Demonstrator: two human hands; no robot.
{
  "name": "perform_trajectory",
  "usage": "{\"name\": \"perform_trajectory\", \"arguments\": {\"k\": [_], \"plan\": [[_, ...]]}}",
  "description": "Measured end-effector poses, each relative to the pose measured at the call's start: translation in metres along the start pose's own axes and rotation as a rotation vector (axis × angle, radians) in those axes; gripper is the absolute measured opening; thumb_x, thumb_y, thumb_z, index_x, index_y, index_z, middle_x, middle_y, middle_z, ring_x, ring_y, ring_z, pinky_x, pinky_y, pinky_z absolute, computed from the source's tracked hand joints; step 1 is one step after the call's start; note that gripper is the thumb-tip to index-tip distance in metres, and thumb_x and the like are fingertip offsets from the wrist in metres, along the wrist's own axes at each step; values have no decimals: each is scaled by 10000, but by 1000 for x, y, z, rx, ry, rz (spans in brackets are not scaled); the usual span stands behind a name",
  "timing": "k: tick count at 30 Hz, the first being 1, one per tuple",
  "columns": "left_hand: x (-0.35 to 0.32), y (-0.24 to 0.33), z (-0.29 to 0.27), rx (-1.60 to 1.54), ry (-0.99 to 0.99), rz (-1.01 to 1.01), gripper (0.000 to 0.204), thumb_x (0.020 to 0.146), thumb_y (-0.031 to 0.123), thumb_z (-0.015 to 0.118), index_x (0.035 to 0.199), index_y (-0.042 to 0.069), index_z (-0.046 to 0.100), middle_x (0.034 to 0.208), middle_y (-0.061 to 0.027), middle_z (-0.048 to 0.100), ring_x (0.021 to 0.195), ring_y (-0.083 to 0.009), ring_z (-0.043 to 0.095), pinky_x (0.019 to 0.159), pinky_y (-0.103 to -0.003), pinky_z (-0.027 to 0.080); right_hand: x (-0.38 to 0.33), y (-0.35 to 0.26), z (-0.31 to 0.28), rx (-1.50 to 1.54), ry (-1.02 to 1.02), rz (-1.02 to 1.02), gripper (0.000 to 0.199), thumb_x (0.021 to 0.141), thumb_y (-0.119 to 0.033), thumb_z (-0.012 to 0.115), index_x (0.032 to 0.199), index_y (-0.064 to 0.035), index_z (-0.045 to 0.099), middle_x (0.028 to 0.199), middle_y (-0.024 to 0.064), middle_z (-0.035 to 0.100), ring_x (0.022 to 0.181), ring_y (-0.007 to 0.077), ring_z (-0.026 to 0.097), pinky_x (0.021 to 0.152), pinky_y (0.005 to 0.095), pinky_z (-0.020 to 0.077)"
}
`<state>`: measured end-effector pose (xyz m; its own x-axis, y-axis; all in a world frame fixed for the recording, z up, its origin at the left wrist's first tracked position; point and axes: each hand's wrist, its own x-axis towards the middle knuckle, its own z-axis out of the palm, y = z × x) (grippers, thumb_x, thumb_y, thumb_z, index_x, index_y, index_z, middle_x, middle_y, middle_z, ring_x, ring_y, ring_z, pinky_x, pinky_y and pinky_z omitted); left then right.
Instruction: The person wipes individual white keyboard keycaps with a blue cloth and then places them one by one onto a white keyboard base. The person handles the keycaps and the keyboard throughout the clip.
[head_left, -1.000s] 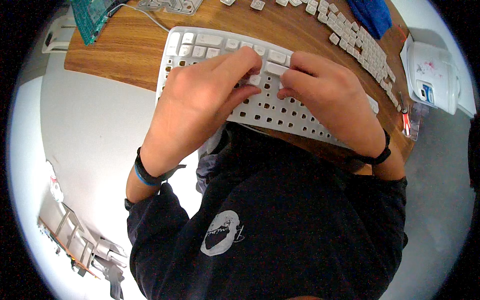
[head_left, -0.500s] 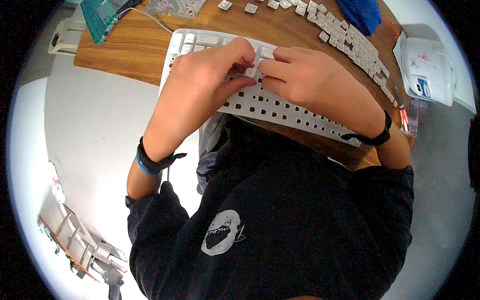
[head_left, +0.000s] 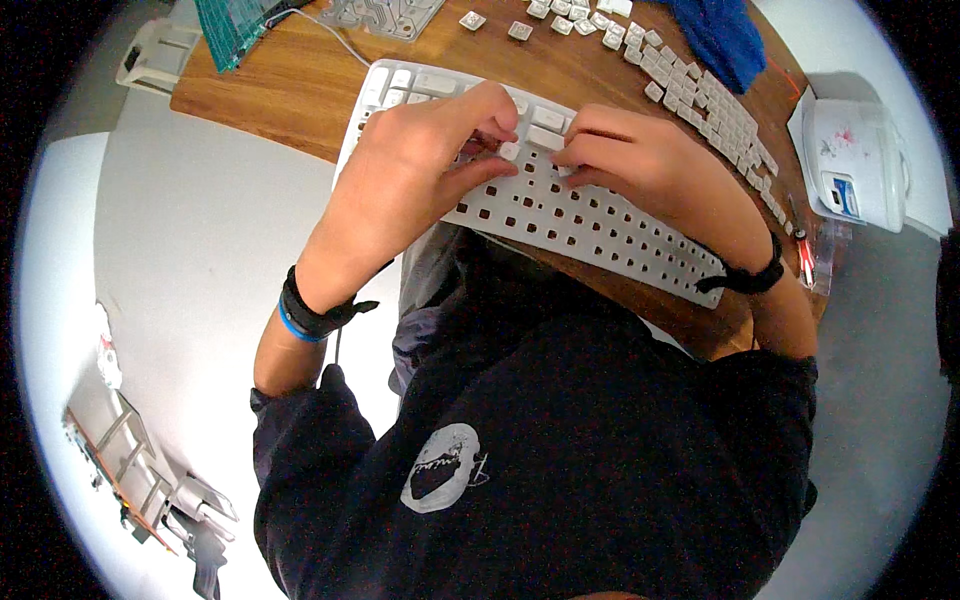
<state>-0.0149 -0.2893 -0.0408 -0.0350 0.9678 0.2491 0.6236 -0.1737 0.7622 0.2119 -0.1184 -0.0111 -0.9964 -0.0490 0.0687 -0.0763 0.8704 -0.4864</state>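
A white keyboard (head_left: pixel 560 208) is lying on the table (head_left: pixel 270 105), just in front of the person's shirt (head_left: pixel 580 430). Keys are filling its far rows, while square openings are showing across its near rows.

The left hand (head_left: pixel 415 160) is arching over the keyboard's left part, back upward, wrist bent inward. Its thumb and forefinger are standing a little apart around one white key (head_left: pixel 509 151); whether they are gripping it or only flanking it, I cannot tell. Its other fingers are curling out of sight, and the hand is hiding much of that end.

The right hand (head_left: pixel 650 155) is reaching over the keyboard's right part, palm down, fingers half bent, tips bunching near the middle. Something pale is peeking out below those tips, too small to make out, so I cannot tell whether they are holding anything. Dark bands are circling both wrists.

Beyond the keyboard and curving round its right, loose keys (head_left: pixel 710 112) are lying, their markings too small to read. Past them, a blue cloth (head_left: pixel 715 45) is running out of view. Beyond the keyboard's far left corner, a grey circuit sheet (head_left: pixel 390 15) and a green board (head_left: pixel 228 30) are being cut off by the upper edge. Right of the keyboard, a red screwdriver (head_left: pixel 804 258) is lying near a white box (head_left: pixel 855 160).
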Motion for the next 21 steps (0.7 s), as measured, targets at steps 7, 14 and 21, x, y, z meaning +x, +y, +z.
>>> {"name": "perform_trajectory", "arguments": {"k": [7,14,21], "plan": [[3,3,-3,67,-42,-28,348,883,122,904,1145,90,678,1009,-88,821,929,-264,822,793,-369,646,-6,-8,6,69,108,142,214,935,-54,765,1140,-35,709,1082,140,714,982,384,741,830,435,618],[1,1,-5,114,-54,-18,347,884,138,901,1145,98,675,1006,-82,821,931,-259,823,791,-368,641,-6,-1,7,335,133,318,211,968,-84,806,1161,-33,737,1025,135,740,943,300,767,813,391,620],[2,0,-3,136,-62,-24,332,898,158,892,1146,99,679,1005,-85,823,948,-270,829,793,-372,643,-3,2,7,364,97,312,197,975,-106,807,1134,-26,723,1016,137,740,939,302,769,823,399,617]]}}
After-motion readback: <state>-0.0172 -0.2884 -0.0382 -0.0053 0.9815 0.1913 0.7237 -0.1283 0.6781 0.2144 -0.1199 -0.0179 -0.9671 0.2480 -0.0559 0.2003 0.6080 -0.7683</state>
